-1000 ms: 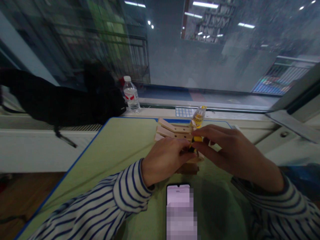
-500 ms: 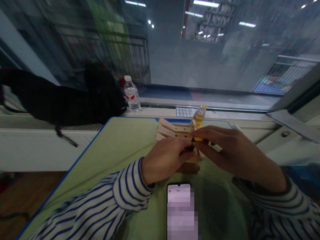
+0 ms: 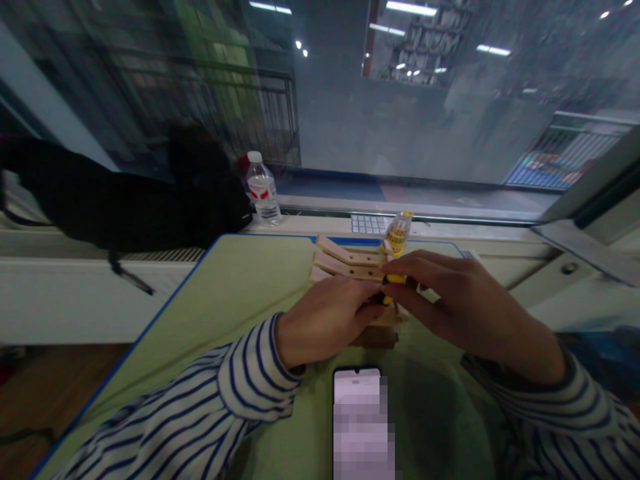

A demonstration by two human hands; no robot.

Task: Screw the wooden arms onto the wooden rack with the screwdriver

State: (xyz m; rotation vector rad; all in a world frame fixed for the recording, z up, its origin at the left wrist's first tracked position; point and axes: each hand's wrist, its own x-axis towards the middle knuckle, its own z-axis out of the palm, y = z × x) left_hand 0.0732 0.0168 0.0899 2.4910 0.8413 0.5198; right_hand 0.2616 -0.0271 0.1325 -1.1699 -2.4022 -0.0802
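Note:
Thumb and fingers of my right hand (image 3: 450, 300) pinch a small yellow-and-black tool (image 3: 395, 279), which looks like a screwdriver handle. My left hand (image 3: 325, 317) is closed, its thumb and forefinger meeting at the lower, darker part of the same tool. Most of the tool and its tip are hidden by fingers. Beneath and behind both hands stands a pale wooden frame (image 3: 350, 260) of angled slats with dark holes. Its lower part shows below my left hand, and the middle is covered.
A smartphone (image 3: 357, 393) lies on the green, blue-edged table (image 3: 240, 280), close in front of me. Behind the frame stands a clear bottle with a yellow label (image 3: 399, 233). On the sill are a water bottle (image 3: 263, 193) and a black bag (image 3: 150, 207), below a large window.
Both hands keep nearly the same place and grip. The yellow-and-black tool looks slightly turned between the fingers, with less of its lower yellow part showing. The frame stays put.

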